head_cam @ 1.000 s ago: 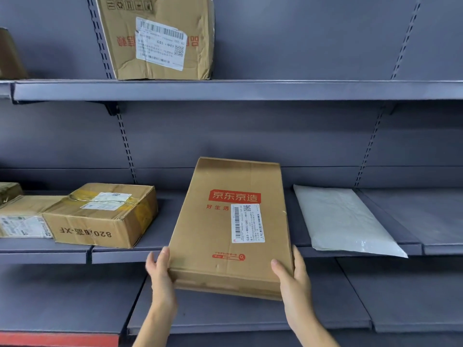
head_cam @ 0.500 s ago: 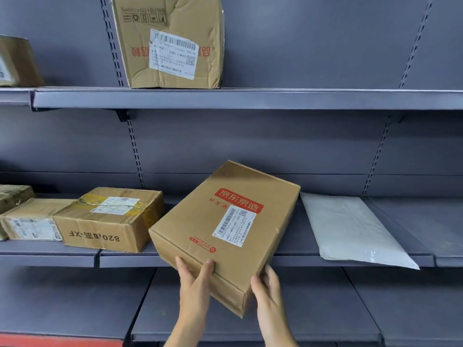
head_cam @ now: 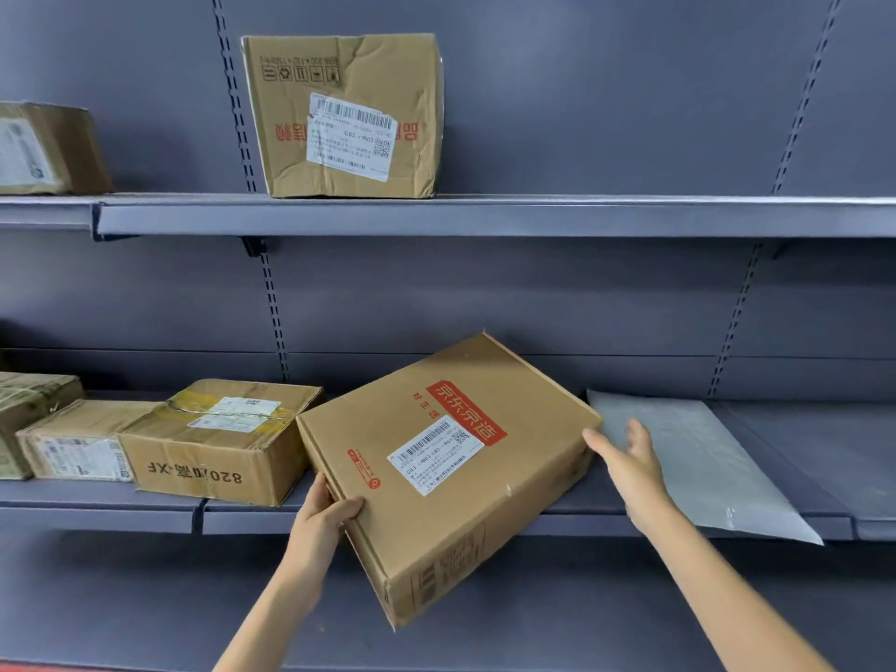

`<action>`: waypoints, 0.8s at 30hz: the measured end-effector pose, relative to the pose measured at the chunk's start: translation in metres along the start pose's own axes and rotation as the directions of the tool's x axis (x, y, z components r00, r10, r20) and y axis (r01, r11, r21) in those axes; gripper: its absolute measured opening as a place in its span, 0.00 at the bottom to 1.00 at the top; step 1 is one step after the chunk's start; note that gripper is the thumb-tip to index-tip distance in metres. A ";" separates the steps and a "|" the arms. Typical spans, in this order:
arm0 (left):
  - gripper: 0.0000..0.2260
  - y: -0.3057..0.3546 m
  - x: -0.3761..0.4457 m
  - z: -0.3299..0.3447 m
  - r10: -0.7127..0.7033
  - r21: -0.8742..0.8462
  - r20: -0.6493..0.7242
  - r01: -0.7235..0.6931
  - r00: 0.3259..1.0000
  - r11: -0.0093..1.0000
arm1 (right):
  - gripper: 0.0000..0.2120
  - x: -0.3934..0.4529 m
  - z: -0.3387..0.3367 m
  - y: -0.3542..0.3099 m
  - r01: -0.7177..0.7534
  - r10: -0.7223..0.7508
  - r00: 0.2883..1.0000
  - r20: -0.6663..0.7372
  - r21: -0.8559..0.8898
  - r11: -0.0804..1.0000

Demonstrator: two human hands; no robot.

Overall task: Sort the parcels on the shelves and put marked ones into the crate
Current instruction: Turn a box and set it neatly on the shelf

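My left hand (head_cam: 324,514) grips the box (head_cam: 448,470), tilted half off the middle shelf (head_cam: 601,521); right hand (head_cam: 630,465) is loose, fingers straight, by its end. Taped carton (head_cam: 220,441) crowds the left, grey mailer (head_cam: 698,460) the right.

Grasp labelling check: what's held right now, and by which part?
The left hand grips the flat red-logo box at its near left edge, thumb on top. The right hand is open by its right end; contact unclear.

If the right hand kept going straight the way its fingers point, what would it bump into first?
Most likely the brown box: the right hand is open, fingers aimed up and left at the box's right end, fingertips almost touching it. Depth is hard to judge.
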State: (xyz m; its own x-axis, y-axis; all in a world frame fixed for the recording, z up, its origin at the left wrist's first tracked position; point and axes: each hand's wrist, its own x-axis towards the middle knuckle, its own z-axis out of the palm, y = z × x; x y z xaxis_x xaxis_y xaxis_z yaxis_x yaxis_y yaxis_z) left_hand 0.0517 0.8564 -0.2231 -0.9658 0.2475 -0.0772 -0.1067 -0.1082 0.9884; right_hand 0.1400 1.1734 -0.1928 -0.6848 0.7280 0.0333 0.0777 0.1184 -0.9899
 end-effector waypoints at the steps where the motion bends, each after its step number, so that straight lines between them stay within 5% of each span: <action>1: 0.21 0.000 0.001 -0.001 0.004 -0.008 0.008 -0.004 1.000 1.000 | 0.39 0.007 0.001 0.000 -0.018 0.017 1.000 0.022 0.010 1.000; 4: 0.21 0.001 -0.001 -0.001 0.019 -0.018 0.015 -0.018 1.000 1.000 | 0.31 0.017 0.006 0.001 -0.085 0.080 0.990 0.117 0.043 0.995; 8: 0.18 0.007 -0.006 -0.003 0.046 -0.038 -0.047 -0.048 0.998 0.998 | 0.15 0.007 0.005 0.004 -0.044 0.044 0.999 0.023 -0.003 0.999; 12: 0.16 0.023 -0.009 -0.003 0.090 -0.008 -0.048 -0.090 0.995 0.996 | 0.14 -0.008 -0.005 0.010 -0.046 0.042 0.998 0.045 0.075 0.996; 16: 0.17 0.040 0.001 -0.004 0.116 0.032 -0.043 -0.114 0.992 0.993 | 0.24 -0.024 -0.016 0.014 -0.068 0.037 0.970 0.241 0.122 0.990; 19: 0.19 0.053 0.011 0.002 0.128 0.087 -0.037 -0.125 0.991 0.988 | 0.25 -0.038 -0.022 0.027 -0.032 0.005 0.965 0.263 0.096 0.995; 24: 0.19 0.048 0.029 0.005 0.057 0.159 -0.015 -0.054 0.998 0.986 | 0.48 -0.052 -0.027 0.042 -0.033 0.033 0.958 0.285 -0.007 0.999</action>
State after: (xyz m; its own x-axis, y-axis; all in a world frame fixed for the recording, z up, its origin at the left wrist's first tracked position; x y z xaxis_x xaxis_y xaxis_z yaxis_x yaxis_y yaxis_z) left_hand 0.0202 0.8628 -0.1768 -0.9739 0.2261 -0.0223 -0.0151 0.0334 0.9993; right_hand 0.1982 1.1586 -0.2321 -0.8597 0.5092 -0.0403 0.1050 0.0991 -0.9895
